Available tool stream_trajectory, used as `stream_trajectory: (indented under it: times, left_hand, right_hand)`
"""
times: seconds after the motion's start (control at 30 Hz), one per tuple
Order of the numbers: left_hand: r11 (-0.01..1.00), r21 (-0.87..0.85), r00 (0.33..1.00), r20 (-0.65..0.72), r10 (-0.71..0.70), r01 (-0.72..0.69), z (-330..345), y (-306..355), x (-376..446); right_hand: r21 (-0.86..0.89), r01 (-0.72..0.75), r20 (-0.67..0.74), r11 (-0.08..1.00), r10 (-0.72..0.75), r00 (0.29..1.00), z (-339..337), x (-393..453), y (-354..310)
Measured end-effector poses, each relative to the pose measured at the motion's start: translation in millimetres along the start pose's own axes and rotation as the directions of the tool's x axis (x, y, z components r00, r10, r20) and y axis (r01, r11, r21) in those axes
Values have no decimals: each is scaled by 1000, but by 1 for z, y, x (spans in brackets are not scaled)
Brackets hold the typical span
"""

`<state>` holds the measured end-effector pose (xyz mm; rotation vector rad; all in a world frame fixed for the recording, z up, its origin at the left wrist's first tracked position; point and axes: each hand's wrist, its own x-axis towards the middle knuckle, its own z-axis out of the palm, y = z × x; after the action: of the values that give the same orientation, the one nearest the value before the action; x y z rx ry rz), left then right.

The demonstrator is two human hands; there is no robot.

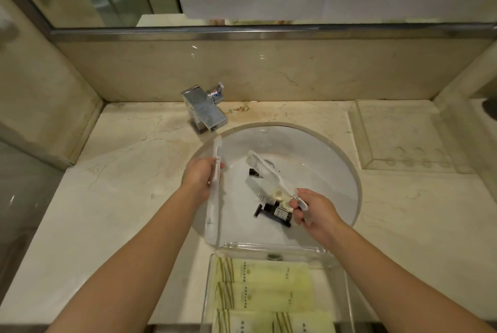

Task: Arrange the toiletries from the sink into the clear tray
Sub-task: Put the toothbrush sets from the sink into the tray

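Left hand (pixel 200 178): fingers curl round a long white sachet (pixel 213 198), held over the sink (pixel 336 171) rim.
Right hand (pixel 313 211): fingertips pinch a second sachet (pixel 269 171).
Technique: lift both clear, lay flat in tray (pixel 347 292) beside green packets (pixel 269 292).
Obstacles: bottles (pixel 279 213) remain in basin; faucet (pixel 204 111) stands behind.

Beige veined marble counter (pixel 129 198) carried white oval sink (pixel 330 160) at centre. Chrome faucet (pixel 205 112) stood at far left of basin. Clear tray (pixel 341 279) sat at near edge; second clear tray (pixel 403 133) lay far right.
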<state>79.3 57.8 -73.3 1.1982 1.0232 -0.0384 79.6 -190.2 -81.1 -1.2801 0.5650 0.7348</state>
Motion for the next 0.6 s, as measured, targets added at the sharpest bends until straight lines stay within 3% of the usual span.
stream_trajectory:
  times: [0.17, 0.37, 0.6]
  left_hand:
    - [992, 68, 969, 219, -118, 106, 0, 12, -31]
    - [918, 394, 940, 324, -109, -30, -3, 20, -60]
    - [791, 580, 921, 385, -57, -193, -21, 31, -86]
  right_hand:
    - [-29, -55, 175, 998, 60, 983, -9, -26, -13]
    - [-55, -147, 367, 988, 157, 917, -20, -49, -24]
    - [-309, -22, 315, 951, 124, 941, -26, -72, -28]
